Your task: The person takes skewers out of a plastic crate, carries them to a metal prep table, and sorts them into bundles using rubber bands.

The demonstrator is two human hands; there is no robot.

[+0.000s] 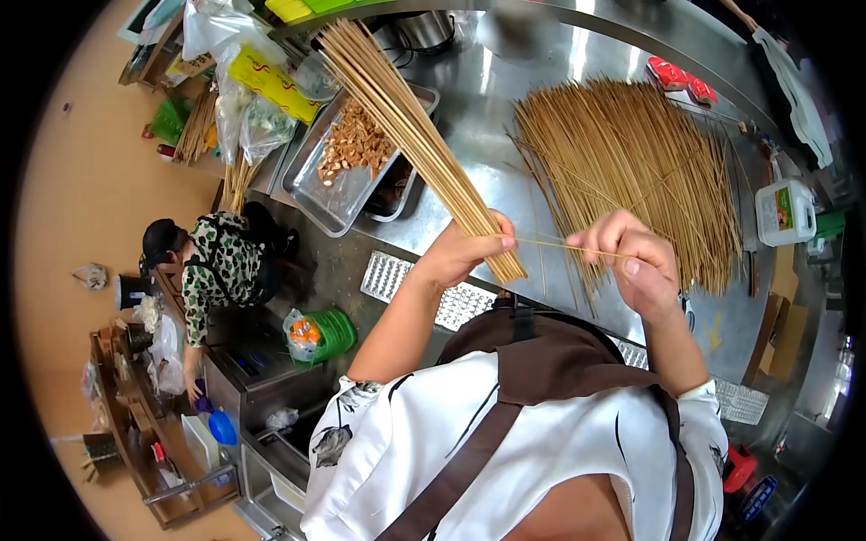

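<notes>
My left hand (465, 248) is wrapped round a long bundle of bamboo skewers (406, 126), near its lower end. The bundle slants up to the left, over a metal tray. My right hand (636, 257) is closed on a thin yellowish strand (550, 242). It runs taut across to my left thumb at the bundle; whether it is a rubber band or a single thin stick I cannot tell. Beyond my right hand a broad pile of loose skewers (631, 162) lies on the steel table (483, 117), some sticking out at its edges.
A metal tray (334, 212) with brown chopped pieces (356, 144) stands at the table's left. A white jug (785, 212) and red packets (681, 79) are on the right. Left, a person in a camouflage shirt (221, 261) bends near a green container (320, 336).
</notes>
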